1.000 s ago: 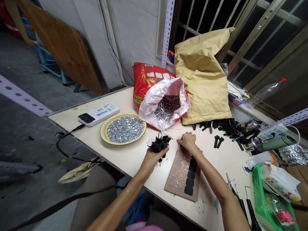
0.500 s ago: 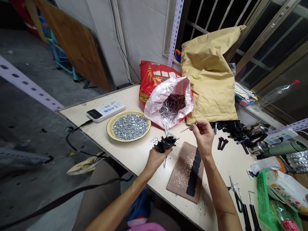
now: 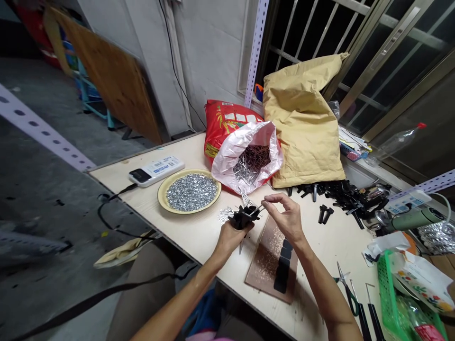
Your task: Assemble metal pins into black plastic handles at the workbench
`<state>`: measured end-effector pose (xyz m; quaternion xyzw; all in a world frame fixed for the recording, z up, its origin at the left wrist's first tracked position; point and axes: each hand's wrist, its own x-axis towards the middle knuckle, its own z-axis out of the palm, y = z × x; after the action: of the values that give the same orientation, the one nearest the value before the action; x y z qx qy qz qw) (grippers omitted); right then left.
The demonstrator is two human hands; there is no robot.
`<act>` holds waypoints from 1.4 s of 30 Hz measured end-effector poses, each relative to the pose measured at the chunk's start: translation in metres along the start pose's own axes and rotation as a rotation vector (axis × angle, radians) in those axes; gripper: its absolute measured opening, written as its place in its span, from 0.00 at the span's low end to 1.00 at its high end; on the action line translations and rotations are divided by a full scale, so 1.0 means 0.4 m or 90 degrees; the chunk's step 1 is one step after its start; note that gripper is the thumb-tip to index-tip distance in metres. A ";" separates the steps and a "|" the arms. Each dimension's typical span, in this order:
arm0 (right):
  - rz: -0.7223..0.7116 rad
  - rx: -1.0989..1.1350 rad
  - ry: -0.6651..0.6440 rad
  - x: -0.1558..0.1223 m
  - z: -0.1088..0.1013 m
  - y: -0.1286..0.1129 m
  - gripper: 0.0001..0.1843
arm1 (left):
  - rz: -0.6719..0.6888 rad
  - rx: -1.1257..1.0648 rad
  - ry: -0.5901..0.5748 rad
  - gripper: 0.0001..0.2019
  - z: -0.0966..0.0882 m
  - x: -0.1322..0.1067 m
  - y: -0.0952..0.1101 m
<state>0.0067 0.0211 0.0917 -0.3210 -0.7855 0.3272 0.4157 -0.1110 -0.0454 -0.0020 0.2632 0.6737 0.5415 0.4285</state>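
My left hand [image 3: 232, 237] is closed around a bunch of black plastic parts [image 3: 244, 217], with thin metal pins sticking out of them. My right hand [image 3: 286, 215] pinches a thin metal pin [image 3: 259, 209], its far end at the black parts; whether it sits inside one I cannot tell. Behind the hands, an open red bag [image 3: 227, 121] with a white lining holds many long nail-like pins [image 3: 254, 163]. A brown board [image 3: 265, 258] with a row of black square pieces [image 3: 283, 267] lies below my right hand. Small washers [image 3: 224, 215] are scattered left of the black parts.
A yellow-rimmed plate [image 3: 161, 201] full of small metal washers and a white power bank [image 3: 156, 171] are at left. A tan sack [image 3: 305, 137] stands behind a pile of black parts [image 3: 348, 194]. Scissors [image 3: 350, 293], hooked tools [image 3: 373, 312] and a green basket [image 3: 386, 279] lie at right.
My right hand has moved left and down, bringing the pin from near the bag to the black parts in my left hand. The view has shifted slightly.
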 end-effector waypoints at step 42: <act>-0.454 -0.632 -0.234 0.054 -0.080 -0.063 0.09 | 0.205 0.279 -0.019 0.09 0.016 -0.018 0.036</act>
<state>0.0188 0.0310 0.1352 -0.1331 -0.9606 -0.1848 0.1594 -0.1032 -0.0443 0.0135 0.4615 0.7177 0.4402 0.2794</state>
